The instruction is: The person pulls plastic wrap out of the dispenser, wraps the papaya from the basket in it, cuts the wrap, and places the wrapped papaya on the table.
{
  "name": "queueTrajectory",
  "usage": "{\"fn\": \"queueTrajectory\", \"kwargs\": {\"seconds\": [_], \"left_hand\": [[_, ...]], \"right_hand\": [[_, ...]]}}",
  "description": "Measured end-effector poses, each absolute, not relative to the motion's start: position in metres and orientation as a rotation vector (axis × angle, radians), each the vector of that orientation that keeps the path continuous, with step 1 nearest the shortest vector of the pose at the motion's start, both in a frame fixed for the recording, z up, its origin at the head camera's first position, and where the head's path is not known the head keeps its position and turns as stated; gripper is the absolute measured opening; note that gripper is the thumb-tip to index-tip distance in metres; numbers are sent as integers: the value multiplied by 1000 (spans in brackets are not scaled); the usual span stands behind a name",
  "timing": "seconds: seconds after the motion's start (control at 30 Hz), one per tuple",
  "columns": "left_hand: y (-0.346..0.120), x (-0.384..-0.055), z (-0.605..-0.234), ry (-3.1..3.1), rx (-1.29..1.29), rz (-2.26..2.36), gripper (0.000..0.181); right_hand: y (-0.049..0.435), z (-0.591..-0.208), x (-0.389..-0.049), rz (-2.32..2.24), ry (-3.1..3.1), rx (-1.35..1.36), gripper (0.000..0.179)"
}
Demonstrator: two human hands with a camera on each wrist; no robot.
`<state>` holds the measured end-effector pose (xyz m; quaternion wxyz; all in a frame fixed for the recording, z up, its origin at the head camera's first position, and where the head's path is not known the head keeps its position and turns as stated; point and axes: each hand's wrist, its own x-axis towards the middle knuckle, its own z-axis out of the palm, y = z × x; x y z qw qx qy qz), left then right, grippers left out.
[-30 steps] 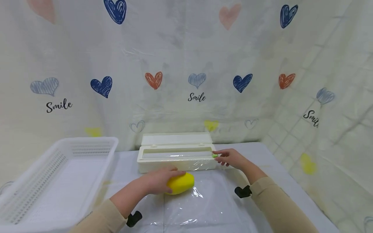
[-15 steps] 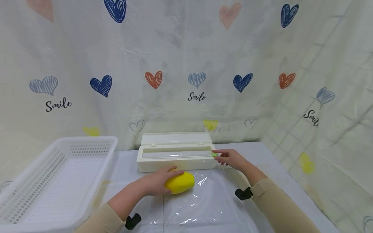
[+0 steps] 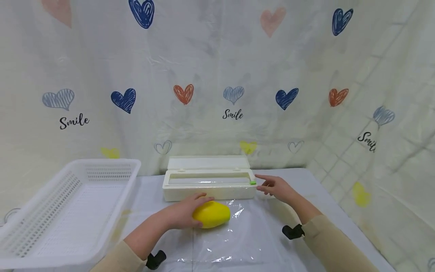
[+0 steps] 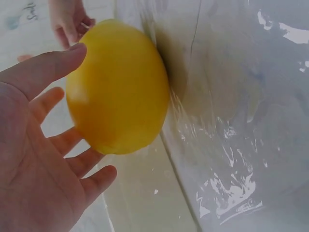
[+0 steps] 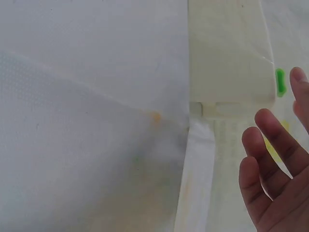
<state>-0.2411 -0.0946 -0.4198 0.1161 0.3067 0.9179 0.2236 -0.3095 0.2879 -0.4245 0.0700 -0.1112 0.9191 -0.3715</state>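
Observation:
My left hand (image 3: 185, 213) holds the left end of a yellow oval fruit (image 3: 214, 215), its exact kind unclear. In the left wrist view, the thumb lies on one side of the fruit (image 4: 120, 92) and the fingertips meet its other side. The fruit rests on clear plastic wrap (image 3: 234, 241) that spreads from a white wrap dispenser (image 3: 207, 193). The dispenser's lid (image 3: 208, 162) stands raised. A small green slider (image 3: 253, 183) sits at its right end. Just right of the slider is my right hand (image 3: 276, 188), fingers loosely extended and apart from it, holding nothing.
A large white plastic basket (image 3: 130, 196) with slotted walls stands on the left of the white-covered table (image 3: 316, 211). Behind the dispenser hangs a curtain (image 3: 204, 128) printed with hearts, which also lines the right side.
My right hand has let go of the green slider and drawn slightly right. The left hand stays on the fruit, which has barely shifted. The head view has turned a little.

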Motion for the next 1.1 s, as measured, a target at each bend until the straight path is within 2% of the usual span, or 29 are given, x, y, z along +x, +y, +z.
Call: {"fn": "queueTrajectory", "kwargs": {"seconds": [0.23, 0.43, 0.57, 0.8, 1.1], "left_hand": [[-116, -228, -411, 2750, 890, 689, 78], [-134, -206, -401, 2780, 896, 705, 74], [-145, -190, -401, 2790, 889, 643, 62], [-164, -169, -412, 2698, 936, 514, 29], [-170, -165, -440, 2640, 927, 398, 29]], "right_hand": [[290, -407, -295, -1060, 2824, -453, 62], [283, -401, -272, -965, 2835, -624, 55], [277, -401, -252, -914, 2812, -805, 47], [262, -409, -217, -837, 2684, -1017, 36], [248, -436, -187, -652, 2546, -1318, 24]]}}
